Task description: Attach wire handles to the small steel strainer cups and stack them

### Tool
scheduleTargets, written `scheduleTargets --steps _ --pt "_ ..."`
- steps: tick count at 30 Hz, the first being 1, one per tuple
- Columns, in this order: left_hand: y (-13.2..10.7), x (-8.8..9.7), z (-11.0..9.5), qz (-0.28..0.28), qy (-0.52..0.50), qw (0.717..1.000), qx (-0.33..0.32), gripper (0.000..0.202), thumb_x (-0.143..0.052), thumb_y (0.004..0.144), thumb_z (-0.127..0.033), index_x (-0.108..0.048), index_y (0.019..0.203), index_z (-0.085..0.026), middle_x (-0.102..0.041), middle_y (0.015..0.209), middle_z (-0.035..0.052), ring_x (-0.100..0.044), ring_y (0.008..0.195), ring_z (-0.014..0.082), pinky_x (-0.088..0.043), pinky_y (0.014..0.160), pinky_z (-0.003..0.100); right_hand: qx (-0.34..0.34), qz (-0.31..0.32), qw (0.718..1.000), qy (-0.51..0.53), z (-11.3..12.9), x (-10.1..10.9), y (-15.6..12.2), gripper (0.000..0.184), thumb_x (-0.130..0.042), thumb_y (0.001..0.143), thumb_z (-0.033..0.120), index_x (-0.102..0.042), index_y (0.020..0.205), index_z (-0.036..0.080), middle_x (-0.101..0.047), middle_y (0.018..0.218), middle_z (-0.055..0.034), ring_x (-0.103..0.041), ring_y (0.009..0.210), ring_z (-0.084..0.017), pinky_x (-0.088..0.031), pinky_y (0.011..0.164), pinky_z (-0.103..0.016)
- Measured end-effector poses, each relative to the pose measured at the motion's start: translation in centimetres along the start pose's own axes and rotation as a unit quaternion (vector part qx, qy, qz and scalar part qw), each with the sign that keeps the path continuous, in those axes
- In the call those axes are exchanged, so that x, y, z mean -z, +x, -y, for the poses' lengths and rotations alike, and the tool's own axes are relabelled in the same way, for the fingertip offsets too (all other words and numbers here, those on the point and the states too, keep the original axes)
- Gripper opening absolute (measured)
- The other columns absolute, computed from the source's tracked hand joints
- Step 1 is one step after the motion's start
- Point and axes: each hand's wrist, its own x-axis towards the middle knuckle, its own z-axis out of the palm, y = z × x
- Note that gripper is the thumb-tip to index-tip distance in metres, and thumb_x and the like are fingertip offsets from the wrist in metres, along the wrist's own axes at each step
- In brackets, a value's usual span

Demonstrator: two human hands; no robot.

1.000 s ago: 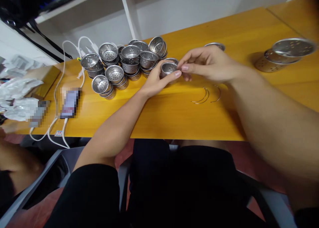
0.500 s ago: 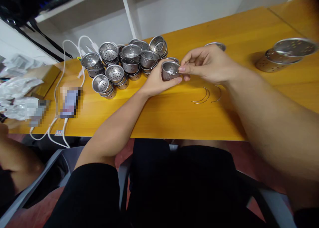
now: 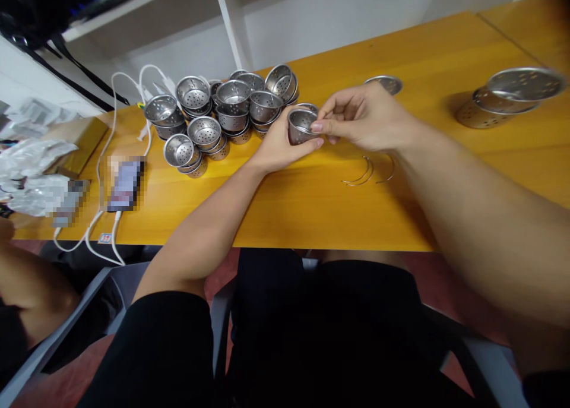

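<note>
My left hand is wrapped round a small perforated steel cup, holding it just above the yellow table. My right hand pinches at the cup's rim with thumb and forefinger; what lies between the fingertips is too small to make out. Three thin curved wire pieces lie on the table just in front of my right hand. A heap of several similar perforated cups stands to the left of my left hand.
A perforated lid lies behind my right hand. A larger perforated steel container stands at the far right. White cables, a phone and crumpled plastic bags lie at the left. Another person's arm shows at the lower left.
The cup has tilted slightly toward me in my left hand, and my right hand's fingertips have shifted a little left along its rim.
</note>
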Motion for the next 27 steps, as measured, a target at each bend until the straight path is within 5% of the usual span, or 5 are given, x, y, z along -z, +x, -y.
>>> scheduleTargets --steps 8,14,20,24,27 --pt "-0.3 -0.4 0.7 0.002 0.014 1.000 -0.015 0.105 -0.082 0.099 -0.090 -0.048 0.173 -0.024 -0.068 0.165 0.0173 -0.063 0.167 0.0402 -0.038 0.150 0.068 -0.002 -0.006 1.000 0.000 -1.5 0.3 0.0 0.063 -0.107 0.075 0.089 -0.083 0.097 0.035 -0.077 0.080 -0.0002 -0.070 0.075 -0.025 -0.067 0.071 -0.045" --pt "-0.3 -0.5 0.1 -0.027 0.022 0.999 -0.009 0.106 -0.080 0.096 -0.096 -0.050 0.169 -0.026 -0.070 0.164 0.0176 -0.071 0.159 0.0380 -0.050 0.143 0.063 0.085 -0.098 0.991 -0.032 -2.8 1.0 0.3 0.061 -0.098 0.089 0.090 -0.087 0.104 0.031 -0.081 0.092 -0.0054 -0.066 0.070 -0.021 -0.058 0.066 -0.042" --pt "-0.3 -0.2 -0.4 -0.047 0.029 0.998 -0.006 0.102 -0.083 0.095 -0.094 -0.055 0.164 -0.025 -0.074 0.158 0.0174 -0.073 0.155 0.0374 -0.053 0.140 0.061 0.131 -0.097 0.973 -0.163 -2.6 1.1 -0.1 0.010 -0.091 0.106 0.040 -0.093 0.109 0.031 -0.085 0.101 -0.0082 -0.070 0.078 -0.023 -0.062 0.074 -0.044" --pt "-0.3 -0.1 -0.7 -0.066 0.027 0.997 0.003 0.099 -0.087 0.094 -0.091 -0.056 0.160 -0.024 -0.074 0.156 0.0170 -0.074 0.153 0.0374 -0.054 0.139 0.060 0.162 -0.102 0.960 -0.205 -2.6 1.0 -0.2 0.012 -0.088 0.102 0.027 -0.093 0.112 0.032 -0.085 0.119 -0.0120 -0.078 0.097 -0.029 -0.068 0.087 -0.049" --pt "-0.3 -0.1 -0.7 -0.067 0.027 0.997 0.006 0.098 -0.087 0.095 -0.091 -0.055 0.160 -0.024 -0.075 0.153 0.0162 -0.074 0.151 0.0371 -0.054 0.138 0.060 0.147 -0.099 0.962 -0.207 -2.7 1.1 -0.3 0.013 -0.088 0.103 0.027 -0.091 0.115 0.032 -0.085 0.116 -0.0118 -0.078 0.092 -0.029 -0.069 0.088 -0.051"
